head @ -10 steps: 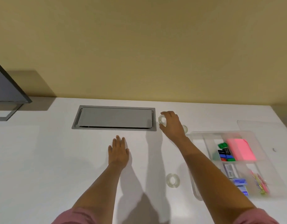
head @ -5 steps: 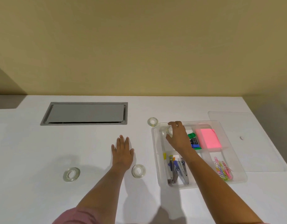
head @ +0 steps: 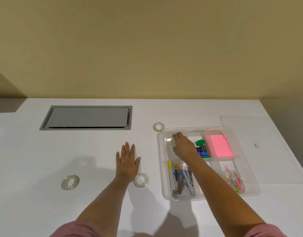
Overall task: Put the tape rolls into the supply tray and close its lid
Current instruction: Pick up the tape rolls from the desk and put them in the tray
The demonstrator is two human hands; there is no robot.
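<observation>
A clear supply tray [head: 249, 189] stands open on the white desk at the right. My right hand [head: 184, 147] reaches into its far-left compartment, fingers closed on a clear tape roll [head: 173, 143] low inside it. My left hand [head: 127, 162] lies flat on the desk, fingers spread, holding nothing. Three more clear tape rolls lie on the desk: one [head: 158, 126] just beyond the tray's far-left corner, one [head: 141, 180] beside my left wrist, one [head: 70, 182] further left. The tray's clear lid [head: 266, 151] lies flat behind and to the right of the tray.
The tray holds a pink sticky-note pad [head: 218, 146], binder clips [head: 202, 150], staplers and tools [head: 181, 178] and coloured paper clips [head: 232, 179]. A grey cable hatch [head: 87, 118] is set into the desk at the far left. The desk's right edge [head: 284, 134] runs close to the lid.
My right hand carried a tape roll from beside the hatch rightwards and down into the tray's far-left compartment. The view swung right. My left hand stayed flat on the desk.
</observation>
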